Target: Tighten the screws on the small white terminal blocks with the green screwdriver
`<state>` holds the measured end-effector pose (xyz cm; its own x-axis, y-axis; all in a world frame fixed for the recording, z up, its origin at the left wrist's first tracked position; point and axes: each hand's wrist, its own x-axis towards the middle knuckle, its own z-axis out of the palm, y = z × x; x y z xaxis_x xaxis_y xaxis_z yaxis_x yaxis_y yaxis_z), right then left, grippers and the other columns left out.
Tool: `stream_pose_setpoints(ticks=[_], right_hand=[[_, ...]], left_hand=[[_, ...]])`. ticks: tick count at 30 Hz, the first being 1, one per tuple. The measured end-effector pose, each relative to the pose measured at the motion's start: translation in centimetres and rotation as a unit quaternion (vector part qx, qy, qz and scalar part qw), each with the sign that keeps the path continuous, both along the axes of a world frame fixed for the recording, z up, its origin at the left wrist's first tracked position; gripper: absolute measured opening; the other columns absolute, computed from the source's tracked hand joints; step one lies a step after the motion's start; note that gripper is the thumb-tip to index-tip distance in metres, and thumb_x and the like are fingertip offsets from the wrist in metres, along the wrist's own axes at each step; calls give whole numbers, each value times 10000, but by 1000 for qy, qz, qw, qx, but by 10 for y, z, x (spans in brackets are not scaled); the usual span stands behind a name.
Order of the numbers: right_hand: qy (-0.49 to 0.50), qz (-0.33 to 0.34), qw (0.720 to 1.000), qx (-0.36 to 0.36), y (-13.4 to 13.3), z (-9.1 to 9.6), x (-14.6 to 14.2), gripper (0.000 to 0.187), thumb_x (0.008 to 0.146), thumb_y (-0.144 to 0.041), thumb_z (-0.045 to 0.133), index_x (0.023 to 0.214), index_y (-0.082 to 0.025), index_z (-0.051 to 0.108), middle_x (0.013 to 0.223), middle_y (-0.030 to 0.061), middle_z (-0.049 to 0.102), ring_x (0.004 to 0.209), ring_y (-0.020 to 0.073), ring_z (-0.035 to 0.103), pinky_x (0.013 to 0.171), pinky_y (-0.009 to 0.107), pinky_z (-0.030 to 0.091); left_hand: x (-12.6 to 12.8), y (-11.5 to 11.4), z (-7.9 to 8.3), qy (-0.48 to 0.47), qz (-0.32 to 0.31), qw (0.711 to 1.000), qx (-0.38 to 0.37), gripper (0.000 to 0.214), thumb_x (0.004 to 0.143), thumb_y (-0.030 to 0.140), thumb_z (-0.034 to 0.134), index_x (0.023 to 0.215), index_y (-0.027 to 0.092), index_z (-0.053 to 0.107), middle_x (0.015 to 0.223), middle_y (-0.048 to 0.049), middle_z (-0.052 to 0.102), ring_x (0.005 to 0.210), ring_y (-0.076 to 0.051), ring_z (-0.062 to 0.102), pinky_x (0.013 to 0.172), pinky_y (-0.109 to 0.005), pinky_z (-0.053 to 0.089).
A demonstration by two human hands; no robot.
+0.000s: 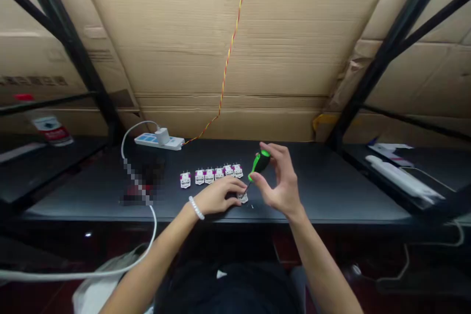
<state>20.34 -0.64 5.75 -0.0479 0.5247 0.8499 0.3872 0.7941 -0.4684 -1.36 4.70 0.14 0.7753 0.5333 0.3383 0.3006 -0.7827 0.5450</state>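
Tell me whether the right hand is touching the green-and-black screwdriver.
Touching: the head view shows the right hand pinching the green-and-black screwdriver by its handle, between thumb and fingertips.

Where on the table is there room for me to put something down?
The widest free patch of the black table lies right of the right hand. A narrower strip runs between the white plastic pieces and the power strip. It's crowded around the screwdriver and the left hand.

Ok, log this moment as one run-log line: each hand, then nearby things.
left hand: on white connector | right hand: holding green screwdriver, tip at connector | nearby: row of white connectors on black table
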Motion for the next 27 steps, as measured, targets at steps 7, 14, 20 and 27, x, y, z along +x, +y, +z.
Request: stream_pose_setpoints(ticks=[7, 14, 20, 27], right_hand=[[32, 60, 997, -45, -2, -3, -2, 531, 1070, -266, 490, 1593, -352, 457, 1397, 114, 617, 1197, 284, 693, 1069, 542, 597], [17, -40, 998, 40, 0, 0, -2, 506, 912, -268, 777, 1399, -330, 655, 1237, 97, 625, 1112, 278, 651, 894, 460, 635], [41, 62, 997, -17, 0, -1, 0, 467, 1048, -237, 539, 1507, -324, 561, 1394, 120, 638, 1184, 289, 705, 1014, 522, 609], [23, -39, 999, 22, 0, -2, -2, 491, 952, -254, 723, 1430, -327, 637, 1283, 102, 622, 1115, 270, 655, 939, 474, 620]], left_hand=[[0, -2, 4, 1, -1, 1000, -1, 173, 938, 245, 778, 1104, 204, 806, 1292, -108, 751, 1224, -269, 686, 1130, -437, 527], [0, -1, 2, 1, -1, 1000, 1, 187, 933, 231, 784, 1116, 194, 799, 1280, -111, 754, 1239, -269, 679, 1140, -437, 518], [0, -2, 3, -1, -1, 1000, -1, 189, 941, 240, 776, 1125, 200, 795, 1297, -115, 747, 1237, -269, 680, 1144, -444, 514], [0, -2, 2, -2, 1, 1000, -5, 192, 925, 222, 791, 1117, 203, 792, 1291, -101, 748, 1245, -266, 672, 1143, -433, 511]])
